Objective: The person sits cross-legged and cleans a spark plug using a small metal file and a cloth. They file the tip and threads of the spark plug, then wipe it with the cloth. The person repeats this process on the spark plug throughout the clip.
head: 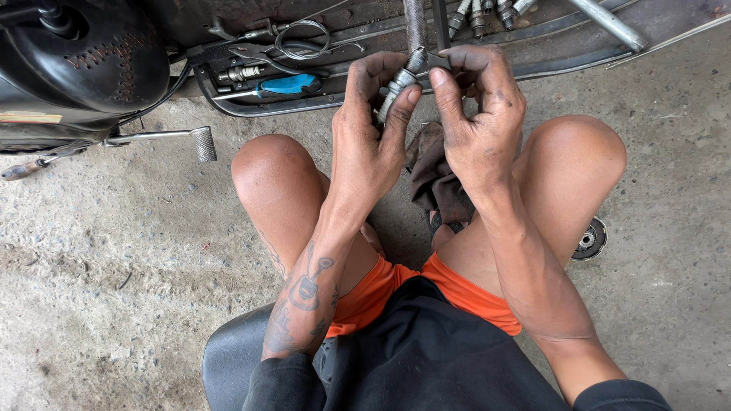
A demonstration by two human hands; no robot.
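My left hand (pixel 369 125) grips a short ribbed metal fitting (pixel 401 80) between thumb and fingers, held upright above my knees. My right hand (pixel 476 114) pinches a small dark metal piece (pixel 440 61) at the top end of that fitting, fingers curled around it. Both hands are smeared with grease. A vertical metal rod (pixel 415 23) rises just behind the fitting. A dirty brown rag (pixel 435 179) hangs between my knees under the hands.
A dark tray (pixel 251 103) on the concrete holds a blue-handled screwdriver (pixel 282 85), pliers, a wire coil (pixel 302 38) and sockets. A black engine cover (pixel 76 68) with a kick lever (pixel 202 143) sits at left. A round bearing part (pixel 590 240) lies by my right knee.
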